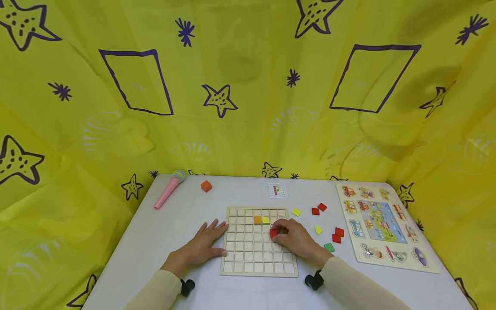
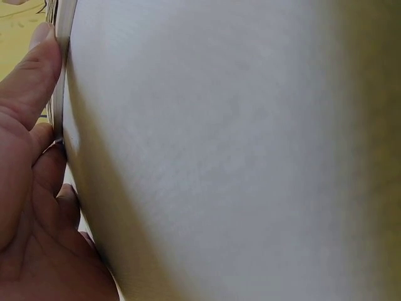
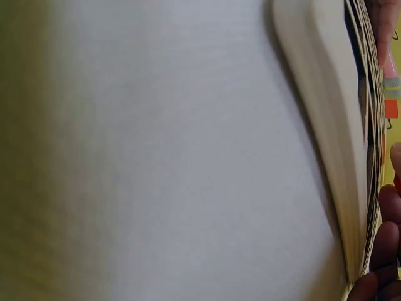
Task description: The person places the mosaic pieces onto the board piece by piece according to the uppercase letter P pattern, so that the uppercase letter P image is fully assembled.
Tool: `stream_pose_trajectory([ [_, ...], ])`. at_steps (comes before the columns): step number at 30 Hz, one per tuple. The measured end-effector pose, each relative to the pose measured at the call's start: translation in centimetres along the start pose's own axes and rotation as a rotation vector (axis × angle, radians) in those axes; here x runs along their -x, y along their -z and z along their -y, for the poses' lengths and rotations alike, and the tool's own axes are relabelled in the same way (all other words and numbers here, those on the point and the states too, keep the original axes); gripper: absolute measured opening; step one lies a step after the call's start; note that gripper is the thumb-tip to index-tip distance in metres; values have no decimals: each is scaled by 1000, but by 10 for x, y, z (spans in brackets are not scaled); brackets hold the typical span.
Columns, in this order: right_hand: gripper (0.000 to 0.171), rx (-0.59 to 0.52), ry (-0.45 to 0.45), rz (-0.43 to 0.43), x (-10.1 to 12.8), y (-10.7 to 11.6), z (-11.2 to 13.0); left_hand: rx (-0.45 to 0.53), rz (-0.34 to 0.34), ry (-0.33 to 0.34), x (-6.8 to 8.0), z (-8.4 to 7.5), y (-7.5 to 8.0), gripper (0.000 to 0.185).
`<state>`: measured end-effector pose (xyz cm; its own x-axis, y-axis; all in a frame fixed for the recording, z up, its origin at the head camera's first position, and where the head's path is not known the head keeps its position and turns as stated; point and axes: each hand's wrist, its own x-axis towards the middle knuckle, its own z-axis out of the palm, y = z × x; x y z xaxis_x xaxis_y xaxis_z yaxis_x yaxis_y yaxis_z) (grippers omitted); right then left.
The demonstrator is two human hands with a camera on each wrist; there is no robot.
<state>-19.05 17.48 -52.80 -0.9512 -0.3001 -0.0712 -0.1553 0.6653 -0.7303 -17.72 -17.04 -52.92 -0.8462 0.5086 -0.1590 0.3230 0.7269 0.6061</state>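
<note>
Red square tile [image 1: 273, 233] is pinched in the right hand [image 1: 295, 241] over the wooden grid board [image 1: 258, 269], below the orange tile [image 1: 257, 219]. Left hand [image 1: 204, 245] lies flat, steadying the board's edge. Placing seems underway; next comes lowering it squarely into 1 cell.

Grid board [image 1: 258, 258]: pale unfinished-looking wood, matt, with thin raised wooden ribs between cells. Red tile [image 1: 273, 233] on the board: matt, flat-coloured, smooth. Orange tile [image 1: 257, 219] and yellow tile [image 1: 265, 220] at the board's far rows: same matt finish. Table [image 1: 162, 232] under the board: white, smooth, matt, faintly grained in the left wrist view [image 2: 238, 157]. Pink microphone [image 1: 168, 189] left of the board: smooth plastic, slight sheen. Picture puzzle [image 1: 381, 224] right of the board: light wood with a printed face. Backdrop [image 1: 248, 86] behind the board: thin yellow cloth, creased, faintly glossy.
</note>
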Motion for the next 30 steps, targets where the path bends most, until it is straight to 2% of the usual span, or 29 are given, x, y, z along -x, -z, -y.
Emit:
stream_pose_trajectory([
  [6, 22, -118, -37, -40, -2, 1, 0, 7, -1, -9, 1, 1, 1, 87],
  [11, 23, -224, -33, -100, -4, 4, 4, 8, 0, -6, 2, 2, 2, 88],
  [17, 27, -260, -33, -157, -11, 3, 17, 8, -4, -8, 3, 2, 2, 88],
  [23, 26, -310, 9, -201, -22, -1, 31, 6, -3, -2, 4, 1, 2, 87],
  [30, 24, -383, 62, -191, -36, -8, 39, 5, -8, -21, 2, -1, 2, 86],
])
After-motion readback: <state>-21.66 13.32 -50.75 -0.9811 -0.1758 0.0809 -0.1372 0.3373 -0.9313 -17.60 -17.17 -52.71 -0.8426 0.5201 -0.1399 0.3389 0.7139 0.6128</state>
